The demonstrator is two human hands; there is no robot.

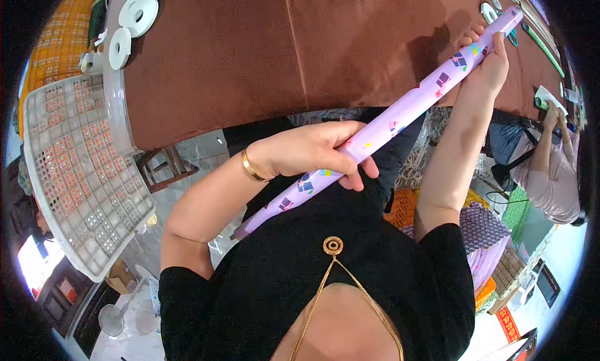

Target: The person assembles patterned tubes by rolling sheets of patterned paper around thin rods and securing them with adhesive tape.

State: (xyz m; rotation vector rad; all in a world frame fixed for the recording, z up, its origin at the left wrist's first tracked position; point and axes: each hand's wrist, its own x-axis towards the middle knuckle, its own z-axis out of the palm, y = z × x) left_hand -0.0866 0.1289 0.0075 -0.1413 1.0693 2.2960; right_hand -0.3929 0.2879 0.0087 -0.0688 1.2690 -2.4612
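A long roll of lilac wrapping paper, printed with small dark-blue, yellow and red motifs, slants across the view. Its lower end lies by my chest and its upper end reaches over the brown-covered table. My left hand, with a gold bracelet at the wrist, is closed around the roll below its middle. Near the upper end my right hand grips it, with the thumb on one side and fingertips showing on the other.
White tape rolls lie at the table's far left corner. A white plastic crate stands beside the left edge. Scissors and a green roll lie at the right. Another person works at the right with a green tape roll.
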